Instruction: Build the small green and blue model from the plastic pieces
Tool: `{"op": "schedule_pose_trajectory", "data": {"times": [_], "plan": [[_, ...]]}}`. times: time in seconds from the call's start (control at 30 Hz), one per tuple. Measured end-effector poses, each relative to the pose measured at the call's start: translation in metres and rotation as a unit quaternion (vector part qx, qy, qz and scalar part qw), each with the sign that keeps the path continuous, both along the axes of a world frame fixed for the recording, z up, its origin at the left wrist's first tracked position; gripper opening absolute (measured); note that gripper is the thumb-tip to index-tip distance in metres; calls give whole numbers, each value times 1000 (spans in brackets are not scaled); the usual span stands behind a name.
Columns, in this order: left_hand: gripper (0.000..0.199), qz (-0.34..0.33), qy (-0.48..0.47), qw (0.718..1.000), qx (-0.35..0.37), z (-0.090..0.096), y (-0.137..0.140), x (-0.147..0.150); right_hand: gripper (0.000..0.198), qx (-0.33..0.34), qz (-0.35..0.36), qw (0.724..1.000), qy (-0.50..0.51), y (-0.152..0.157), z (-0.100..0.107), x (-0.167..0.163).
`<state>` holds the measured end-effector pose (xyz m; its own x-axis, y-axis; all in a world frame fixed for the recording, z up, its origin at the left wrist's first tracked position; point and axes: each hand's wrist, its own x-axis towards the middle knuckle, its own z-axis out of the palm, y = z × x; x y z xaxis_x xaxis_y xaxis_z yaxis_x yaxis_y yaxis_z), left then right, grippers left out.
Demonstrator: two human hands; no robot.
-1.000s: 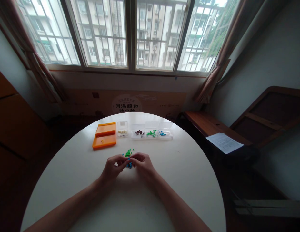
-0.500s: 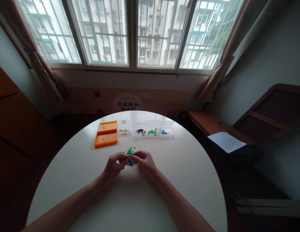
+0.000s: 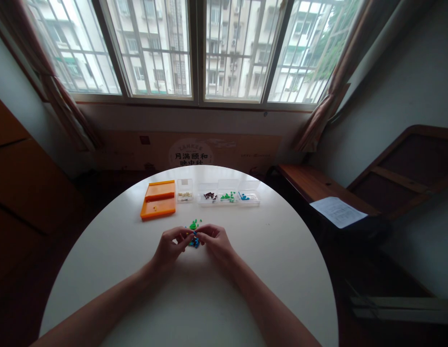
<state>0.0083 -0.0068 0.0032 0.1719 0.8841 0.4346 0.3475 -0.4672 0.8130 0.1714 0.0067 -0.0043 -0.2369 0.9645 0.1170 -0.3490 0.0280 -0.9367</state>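
Observation:
My left hand [image 3: 172, 242] and my right hand [image 3: 214, 237] meet over the table, fingertips pinched together. Between them is a small blue piece [image 3: 194, 233], too small to name more exactly; both hands seem to grip it. Just below the fingertips lies a little heap of blue and dark pieces [image 3: 194, 243]. Beyond the fingers sit several bright green pieces [image 3: 193, 224]. Part of the pile is hidden behind my hands.
On the white round table [image 3: 209, 299] stand an orange two-part tray [image 3: 159, 210] with small yellow bits, a clear box [image 3: 185, 193] of pale pieces, and a clear lidded box [image 3: 229, 202] with dark, green and blue pieces. Right, a paper [image 3: 338, 212] lies on a wooden bench [image 3: 299, 178].
My hands stay almost in the same place, with only a slight shift of the fingertips around the blue piece. The boxes and tray have not moved.

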Motion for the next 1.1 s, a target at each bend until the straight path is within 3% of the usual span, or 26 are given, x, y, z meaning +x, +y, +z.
{"op": "schedule_pose_trajectory", "data": {"times": [0.4, 1.1], "plan": [[18, -5, 1, 1000, 18, 2, -2, 2, 21, -16, -13, 1000, -8, -1, 3, -1], [18, -3, 22, 1000, 11, 3, -3, 3, 25, -20, 27, 999, 0, -4, 8, 0]]}}
